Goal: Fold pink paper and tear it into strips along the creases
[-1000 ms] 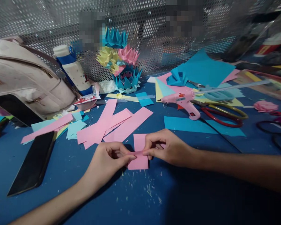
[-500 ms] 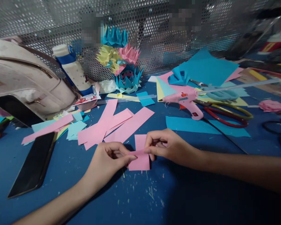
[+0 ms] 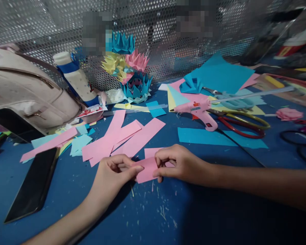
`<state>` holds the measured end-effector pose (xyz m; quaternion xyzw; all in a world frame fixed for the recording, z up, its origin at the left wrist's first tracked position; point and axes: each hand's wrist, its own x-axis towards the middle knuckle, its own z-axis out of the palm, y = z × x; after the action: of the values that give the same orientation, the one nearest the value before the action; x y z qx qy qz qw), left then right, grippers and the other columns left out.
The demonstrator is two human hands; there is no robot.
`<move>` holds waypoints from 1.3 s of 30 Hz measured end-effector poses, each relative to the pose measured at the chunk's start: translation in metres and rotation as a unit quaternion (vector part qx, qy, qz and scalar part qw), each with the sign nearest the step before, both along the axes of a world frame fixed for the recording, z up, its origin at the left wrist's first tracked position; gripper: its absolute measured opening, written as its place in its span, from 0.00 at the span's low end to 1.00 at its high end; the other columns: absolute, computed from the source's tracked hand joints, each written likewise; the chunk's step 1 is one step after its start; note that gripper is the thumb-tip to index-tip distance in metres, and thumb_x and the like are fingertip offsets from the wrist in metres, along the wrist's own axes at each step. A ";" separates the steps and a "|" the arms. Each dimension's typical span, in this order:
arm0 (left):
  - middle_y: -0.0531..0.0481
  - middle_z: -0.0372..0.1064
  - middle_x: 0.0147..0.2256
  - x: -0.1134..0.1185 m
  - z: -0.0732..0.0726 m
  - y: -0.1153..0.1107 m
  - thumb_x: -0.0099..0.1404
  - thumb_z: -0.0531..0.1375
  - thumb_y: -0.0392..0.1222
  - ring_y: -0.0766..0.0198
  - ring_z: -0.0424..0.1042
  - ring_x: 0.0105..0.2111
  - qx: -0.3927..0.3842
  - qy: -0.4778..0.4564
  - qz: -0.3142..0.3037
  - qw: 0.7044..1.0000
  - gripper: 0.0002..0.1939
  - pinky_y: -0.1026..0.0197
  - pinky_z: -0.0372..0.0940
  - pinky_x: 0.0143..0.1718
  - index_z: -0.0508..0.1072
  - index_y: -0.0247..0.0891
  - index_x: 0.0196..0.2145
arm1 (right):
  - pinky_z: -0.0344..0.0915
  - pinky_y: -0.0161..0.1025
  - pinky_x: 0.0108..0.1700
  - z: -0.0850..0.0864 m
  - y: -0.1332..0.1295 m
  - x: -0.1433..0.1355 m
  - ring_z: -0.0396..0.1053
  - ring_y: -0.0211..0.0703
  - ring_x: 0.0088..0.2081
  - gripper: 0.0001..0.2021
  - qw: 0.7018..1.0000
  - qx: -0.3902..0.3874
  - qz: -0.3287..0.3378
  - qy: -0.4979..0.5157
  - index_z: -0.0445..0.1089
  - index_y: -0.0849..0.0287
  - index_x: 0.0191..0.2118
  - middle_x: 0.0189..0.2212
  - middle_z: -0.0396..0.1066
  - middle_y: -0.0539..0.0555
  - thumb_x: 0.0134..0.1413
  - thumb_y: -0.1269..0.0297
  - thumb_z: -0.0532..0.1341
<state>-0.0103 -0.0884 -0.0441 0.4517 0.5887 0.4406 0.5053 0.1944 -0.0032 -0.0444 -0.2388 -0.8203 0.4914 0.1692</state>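
Observation:
Between my two hands is a small rectangular piece of pink paper, tilted slightly. My left hand pinches its left edge with thumb and fingers. On the right edge, the thumb and fingertips of my right hand are closed. Just behind it another piece of pink paper lies on the blue table, partly covered by my right hand. Beyond my left hand rest several long pink paper strips, overlapping one another. Folded paper flowers in blue, yellow and pink stand stacked at the back.
A pink glue gun lies behind my right hand, near red-and-yellow scissors and a blue paper strip. Phones, a bottle and a white bag are at left. Blue sheets lie at back right.
The held pink piece has lifted and tilted, parting from the pink paper behind it. My right hand has moved lower along its right edge. The whole view has shifted slightly.

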 end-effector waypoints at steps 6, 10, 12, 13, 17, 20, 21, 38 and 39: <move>0.51 0.73 0.19 0.001 0.003 0.000 0.53 0.70 0.41 0.70 0.69 0.19 -0.008 -0.007 0.001 1.000 0.09 0.70 0.63 0.22 0.76 0.35 0.22 | 0.51 0.30 0.24 -0.002 0.001 0.001 0.58 0.30 0.20 0.15 1.000 0.022 0.019 0.007 0.69 0.61 0.21 0.20 0.73 0.48 0.57 0.64 0.64; 0.53 0.72 0.18 0.001 0.006 0.000 0.53 0.70 0.40 0.71 0.68 0.19 -0.008 -0.016 0.025 1.000 0.10 0.69 0.64 0.23 0.74 0.36 0.21 | 0.51 0.30 0.23 0.000 0.000 0.000 0.57 0.30 0.20 0.12 0.999 -0.039 0.006 0.002 0.70 0.61 0.23 0.21 0.74 0.48 0.55 0.63 0.65; 0.54 0.71 0.18 0.003 0.007 0.001 0.53 0.70 0.41 0.70 0.68 0.18 -0.008 -0.015 0.027 0.999 0.10 0.69 0.64 0.23 0.74 0.36 0.20 | 0.50 0.31 0.23 0.002 -0.001 0.000 0.57 0.30 0.20 0.14 0.999 -0.038 0.008 -0.005 0.69 0.61 0.22 0.20 0.74 0.48 0.56 0.62 0.64; 0.54 0.71 0.17 0.003 0.008 0.001 0.53 0.70 0.41 0.70 0.68 0.18 -0.008 -0.014 0.026 1.000 0.10 0.68 0.64 0.23 0.74 0.36 0.20 | 0.50 0.31 0.22 0.002 -0.001 0.000 0.56 0.30 0.19 0.15 0.999 -0.035 0.011 -0.007 0.68 0.61 0.21 0.20 0.73 0.48 0.56 0.61 0.64; 0.54 0.71 0.19 0.005 0.008 0.001 0.53 0.70 0.42 0.70 0.69 0.20 -0.009 -0.015 0.029 0.999 0.11 0.68 0.66 0.25 0.74 0.35 0.22 | 0.51 0.31 0.23 0.003 -0.001 0.000 0.55 0.30 0.20 0.15 0.999 -0.045 0.010 0.007 0.68 0.61 0.21 0.20 0.73 0.49 0.56 0.62 0.64; 0.52 0.74 0.26 0.002 0.005 0.001 0.53 0.71 0.41 0.68 0.72 0.25 -0.020 -0.049 0.025 0.998 0.12 0.66 0.68 0.31 0.74 0.35 0.32 | 0.54 0.31 0.24 0.001 0.000 -0.001 0.60 0.31 0.21 0.12 0.997 -0.077 -0.007 0.026 0.67 0.61 0.25 0.21 0.73 0.49 0.57 0.62 0.62; 0.51 0.75 0.28 0.001 0.004 0.002 0.52 0.71 0.41 0.67 0.73 0.26 -0.024 -0.062 0.018 0.998 0.15 0.65 0.69 0.32 0.74 0.36 0.37 | 0.56 0.31 0.25 0.000 0.000 -0.001 0.63 0.32 0.22 0.11 0.996 -0.083 -0.017 0.033 0.67 0.61 0.27 0.23 0.74 0.50 0.58 0.62 0.62; 0.56 0.66 0.22 0.005 0.005 0.000 0.51 0.71 0.41 0.71 0.65 0.23 0.023 0.017 -0.024 0.999 0.12 0.70 0.61 0.25 0.71 0.35 0.25 | 0.58 0.47 0.58 0.010 -0.004 0.006 0.58 0.49 0.60 0.10 0.984 0.167 0.035 0.059 0.72 0.59 0.32 0.55 0.64 0.58 0.64 0.63 0.57; 0.56 0.66 0.22 0.005 0.006 0.000 0.51 0.70 0.40 0.71 0.65 0.23 0.031 0.017 -0.015 0.999 0.11 0.70 0.61 0.24 0.71 0.35 0.24 | 0.57 0.48 0.58 0.009 -0.003 0.006 0.58 0.49 0.59 0.12 0.982 0.174 0.030 0.062 0.71 0.59 0.31 0.55 0.64 0.58 0.64 0.63 0.56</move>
<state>-0.0058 -0.0886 -0.0383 0.4834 0.5762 0.4434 0.4876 0.2008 -0.0065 -0.0358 -0.1504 -0.8880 0.3594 0.2442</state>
